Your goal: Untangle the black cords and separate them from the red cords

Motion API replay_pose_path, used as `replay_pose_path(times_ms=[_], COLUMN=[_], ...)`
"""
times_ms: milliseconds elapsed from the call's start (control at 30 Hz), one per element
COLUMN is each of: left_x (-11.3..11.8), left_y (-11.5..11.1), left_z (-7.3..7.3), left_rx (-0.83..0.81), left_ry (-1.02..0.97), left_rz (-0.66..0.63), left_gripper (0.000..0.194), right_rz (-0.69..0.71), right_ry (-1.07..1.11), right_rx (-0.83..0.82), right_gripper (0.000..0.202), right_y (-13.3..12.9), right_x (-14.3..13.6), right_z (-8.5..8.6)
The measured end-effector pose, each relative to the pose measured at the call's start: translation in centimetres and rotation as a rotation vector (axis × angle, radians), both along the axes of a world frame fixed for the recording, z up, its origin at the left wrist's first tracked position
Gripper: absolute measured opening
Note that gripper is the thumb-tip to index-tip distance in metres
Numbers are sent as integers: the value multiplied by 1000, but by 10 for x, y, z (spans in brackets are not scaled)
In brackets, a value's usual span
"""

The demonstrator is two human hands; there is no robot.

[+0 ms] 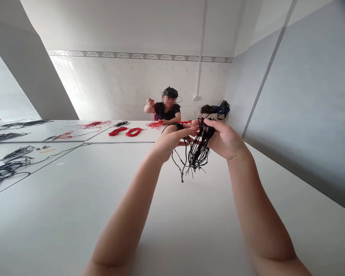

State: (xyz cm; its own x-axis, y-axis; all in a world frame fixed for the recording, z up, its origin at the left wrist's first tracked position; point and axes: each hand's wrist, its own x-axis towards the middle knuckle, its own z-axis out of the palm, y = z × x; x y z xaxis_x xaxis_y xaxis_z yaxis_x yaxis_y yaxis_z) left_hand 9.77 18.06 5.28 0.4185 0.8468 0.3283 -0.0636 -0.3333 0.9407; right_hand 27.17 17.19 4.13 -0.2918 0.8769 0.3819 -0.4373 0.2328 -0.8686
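Note:
A bundle of thin black braided cords (pixel 199 151) hangs in the air above the white table, its looped and knotted ends pointing down. My right hand (pixel 225 140) grips the top of this bundle, thumb pressed over the cords. Close beside it on the left, my left hand (pixel 169 142) is closed on a few more black cords (pixel 186 147). One of these dangles below the rest and ends in a knot. The fingers of both hands come near each other around the cords, and some fingertips are hidden.
Across the white table (pixel 103 207) sits a person (pixel 168 109) handling red cords (pixel 155 124). Red cord coils (pixel 133 132) lie in front of them. Loose black cords (pixel 5 172) spread over the left side, near a yellow strip (pixel 48 151). Bags (pixel 215 110) rest by the far wall.

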Motion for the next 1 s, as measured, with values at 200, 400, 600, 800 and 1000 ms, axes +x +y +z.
replay_pose_path(times_ms=[200,400,600,800,1000], left_x=[-2,-5,-10,-12,-16], left_y=[3,3,4,0,5], left_z=[-3,-3,1,4,10], left_rx=[58,129,106,-10,-324], left_ry=[107,136,51,-25,-426], left_rz=[26,65,-132,-285,-426], left_gripper=[21,23,23,18,6], right_rz=[-6,-66,-191,-169,-176], right_ry=[-70,-193,-207,-207,-208], right_rx=[61,167,124,134,119], right_gripper=[22,21,19,16,21], right_y=[-5,-6,-1,-2,-5], right_x=[-9,-5,4,3,5], right_z=[0,-1,-3,-1,2])
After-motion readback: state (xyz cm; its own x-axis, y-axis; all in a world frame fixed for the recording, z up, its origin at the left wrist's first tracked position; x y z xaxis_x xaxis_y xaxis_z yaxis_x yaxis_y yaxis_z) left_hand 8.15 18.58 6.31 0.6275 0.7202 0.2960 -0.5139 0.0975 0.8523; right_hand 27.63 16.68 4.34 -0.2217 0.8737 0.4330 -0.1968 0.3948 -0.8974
